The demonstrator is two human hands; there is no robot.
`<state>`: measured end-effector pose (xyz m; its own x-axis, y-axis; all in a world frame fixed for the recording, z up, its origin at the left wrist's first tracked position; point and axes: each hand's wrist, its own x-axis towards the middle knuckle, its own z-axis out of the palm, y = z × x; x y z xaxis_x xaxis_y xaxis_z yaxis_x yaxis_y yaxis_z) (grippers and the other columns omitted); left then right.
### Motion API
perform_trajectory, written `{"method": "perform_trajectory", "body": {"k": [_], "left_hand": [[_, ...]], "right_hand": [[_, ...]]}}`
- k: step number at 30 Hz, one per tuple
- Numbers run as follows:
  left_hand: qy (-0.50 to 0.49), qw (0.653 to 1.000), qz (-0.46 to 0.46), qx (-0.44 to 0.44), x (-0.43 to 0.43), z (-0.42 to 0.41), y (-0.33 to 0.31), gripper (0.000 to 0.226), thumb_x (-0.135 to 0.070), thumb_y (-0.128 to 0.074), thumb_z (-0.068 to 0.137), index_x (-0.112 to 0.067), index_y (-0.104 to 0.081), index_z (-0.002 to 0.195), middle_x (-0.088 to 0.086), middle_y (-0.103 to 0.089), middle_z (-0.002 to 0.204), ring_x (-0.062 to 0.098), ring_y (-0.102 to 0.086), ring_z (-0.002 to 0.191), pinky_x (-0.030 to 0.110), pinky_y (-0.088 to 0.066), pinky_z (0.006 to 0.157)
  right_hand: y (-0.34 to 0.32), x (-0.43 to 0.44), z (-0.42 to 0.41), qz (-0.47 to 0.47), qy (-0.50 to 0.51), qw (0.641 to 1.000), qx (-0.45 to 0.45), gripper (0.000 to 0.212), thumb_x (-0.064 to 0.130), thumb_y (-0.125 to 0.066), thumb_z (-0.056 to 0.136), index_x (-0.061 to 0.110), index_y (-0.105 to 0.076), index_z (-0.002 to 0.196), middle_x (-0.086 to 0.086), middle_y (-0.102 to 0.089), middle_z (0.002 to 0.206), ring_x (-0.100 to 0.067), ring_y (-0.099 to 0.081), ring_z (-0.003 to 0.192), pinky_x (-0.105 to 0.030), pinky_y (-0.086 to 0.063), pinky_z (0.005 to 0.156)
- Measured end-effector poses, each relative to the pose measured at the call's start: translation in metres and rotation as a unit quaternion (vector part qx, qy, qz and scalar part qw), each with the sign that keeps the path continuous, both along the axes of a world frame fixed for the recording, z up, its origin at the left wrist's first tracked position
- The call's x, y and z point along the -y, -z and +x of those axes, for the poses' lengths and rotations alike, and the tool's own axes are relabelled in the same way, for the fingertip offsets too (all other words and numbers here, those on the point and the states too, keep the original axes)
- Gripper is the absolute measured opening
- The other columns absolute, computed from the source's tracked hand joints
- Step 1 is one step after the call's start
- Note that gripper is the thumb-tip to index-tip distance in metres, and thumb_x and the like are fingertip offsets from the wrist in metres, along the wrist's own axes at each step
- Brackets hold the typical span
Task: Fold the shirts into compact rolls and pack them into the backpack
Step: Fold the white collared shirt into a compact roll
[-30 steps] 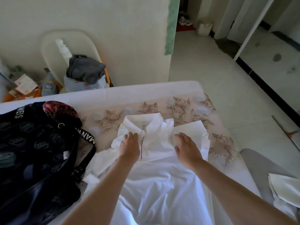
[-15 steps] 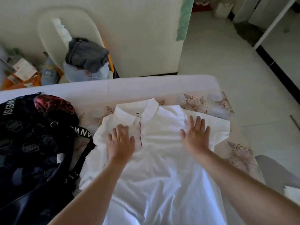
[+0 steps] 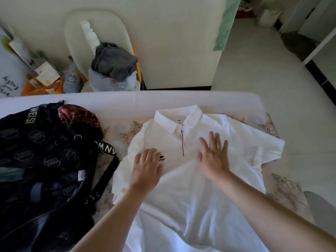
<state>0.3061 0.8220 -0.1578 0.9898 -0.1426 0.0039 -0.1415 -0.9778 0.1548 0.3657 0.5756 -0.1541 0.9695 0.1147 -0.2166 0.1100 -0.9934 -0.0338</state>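
Observation:
A white polo shirt (image 3: 181, 193) lies face up and spread flat on the bed, collar toward the far edge, its right sleeve stretched out. My left hand (image 3: 147, 166) rests flat on the chest beside a small black logo. My right hand (image 3: 212, 157) presses flat on the other side of the placket, fingers straight and spread. A dark patterned backpack (image 3: 41, 160) lies open on the bed to the left, with a reddish rolled garment (image 3: 78, 117) in its mouth.
The bed (image 3: 181, 100) has a floral cover and a white far edge. Behind it stands a white chair (image 3: 98, 42) piled with grey clothes (image 3: 114, 64), and clutter on the left. Bare floor (image 3: 272, 79) lies to the right.
The shirt has been spread wider, with the right sleeve opened out. Both hands slid lower on the chest and apart, and the camera view shifted left.

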Motion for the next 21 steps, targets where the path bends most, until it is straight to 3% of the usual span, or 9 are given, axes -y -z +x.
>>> {"method": "perform_trajectory", "body": {"k": [3, 7, 9, 10, 13, 15, 18, 21], "left_hand": [[-0.034, 0.991, 0.086, -0.093, -0.016, -0.004, 0.009, 0.07, -0.066, -0.046, 0.084, -0.021, -0.05, 0.139, 0.013, -0.048, 0.144, 0.041, -0.044, 0.129, 0.056, -0.023, 0.107], [-0.097, 0.97, 0.156, -0.162, -0.077, 0.009, 0.007, 0.092, -0.077, -0.003, 0.085, -0.022, -0.017, 0.157, 0.012, -0.012, 0.164, 0.035, -0.012, 0.149, 0.048, -0.007, 0.119], [-0.079, 0.965, 0.159, -0.195, -0.089, 0.016, 0.0, 0.081, -0.071, -0.01, 0.092, -0.026, 0.003, 0.158, 0.008, 0.007, 0.165, 0.026, 0.008, 0.151, 0.043, 0.004, 0.121], [-0.079, 0.964, 0.159, -0.199, -0.087, 0.017, -0.006, 0.076, -0.065, -0.019, 0.096, -0.026, 0.003, 0.157, 0.008, 0.007, 0.165, 0.026, 0.009, 0.151, 0.043, 0.005, 0.121], [-0.076, 0.986, 0.093, -0.116, -0.063, 0.008, -0.019, 0.063, -0.035, -0.049, 0.095, -0.02, -0.029, 0.152, 0.01, -0.027, 0.158, 0.03, -0.02, 0.146, 0.045, -0.015, 0.117], [-0.024, 1.0, -0.003, -0.019, -0.046, -0.009, -0.021, 0.046, -0.018, -0.059, 0.08, -0.02, -0.058, 0.126, 0.004, -0.056, 0.129, 0.029, -0.05, 0.121, 0.041, -0.035, 0.098], [0.043, 0.995, -0.086, 0.026, -0.021, -0.052, -0.022, 0.024, -0.015, -0.055, 0.074, -0.023, -0.061, 0.095, -0.004, -0.057, 0.095, 0.023, -0.054, 0.089, 0.036, -0.04, 0.077], [0.077, 0.987, -0.135, -0.044, -0.012, -0.091, -0.019, 0.013, -0.024, -0.052, 0.079, -0.023, -0.055, 0.092, -0.005, -0.053, 0.087, 0.023, -0.054, 0.083, 0.039, -0.048, 0.071]], "right_hand": [[0.011, -0.026, -0.026, 0.046, -0.079, 0.994, -0.065, 0.066, 0.056, -0.022, 0.097, 0.035, -0.006, 0.157, -0.007, 0.012, 0.166, -0.025, 0.009, 0.153, -0.065, -0.003, 0.114], [0.017, -0.01, -0.02, -0.003, -0.121, 0.988, -0.097, 0.077, 0.07, -0.003, 0.086, 0.039, 0.013, 0.155, -0.001, 0.026, 0.163, -0.018, 0.02, 0.151, -0.064, 0.001, 0.113], [0.014, -0.003, -0.006, -0.019, -0.138, 0.983, -0.118, 0.074, 0.071, -0.012, 0.092, 0.042, 0.017, 0.153, 0.001, 0.03, 0.162, -0.016, 0.023, 0.15, -0.062, 0.0, 0.115], [0.011, -0.003, 0.001, -0.02, -0.139, 0.981, -0.132, 0.074, 0.07, -0.019, 0.094, 0.042, 0.017, 0.153, 0.001, 0.029, 0.162, -0.016, 0.023, 0.15, -0.061, -0.001, 0.116], [-0.004, -0.012, 0.012, -0.016, -0.125, 0.981, -0.149, 0.076, 0.06, -0.034, 0.097, 0.038, 0.009, 0.156, -0.003, 0.021, 0.165, -0.021, 0.016, 0.152, -0.058, -0.007, 0.117], [-0.01, -0.018, 0.004, 0.002, -0.108, 0.986, -0.124, 0.073, 0.048, -0.042, 0.098, 0.029, -0.006, 0.158, -0.01, 0.009, 0.166, -0.027, 0.006, 0.153, -0.055, -0.011, 0.118], [-0.009, -0.024, -0.04, 0.078, -0.133, 0.987, -0.034, 0.06, 0.028, -0.06, 0.089, 0.019, -0.043, 0.145, -0.017, -0.027, 0.158, -0.036, -0.028, 0.145, -0.05, -0.034, 0.109], [-0.004, -0.026, -0.096, 0.154, -0.153, 0.976, 0.031, 0.043, 0.027, -0.061, 0.078, 0.02, -0.065, 0.12, -0.008, -0.057, 0.123, -0.032, -0.059, 0.108, -0.042, -0.052, 0.085]]}}
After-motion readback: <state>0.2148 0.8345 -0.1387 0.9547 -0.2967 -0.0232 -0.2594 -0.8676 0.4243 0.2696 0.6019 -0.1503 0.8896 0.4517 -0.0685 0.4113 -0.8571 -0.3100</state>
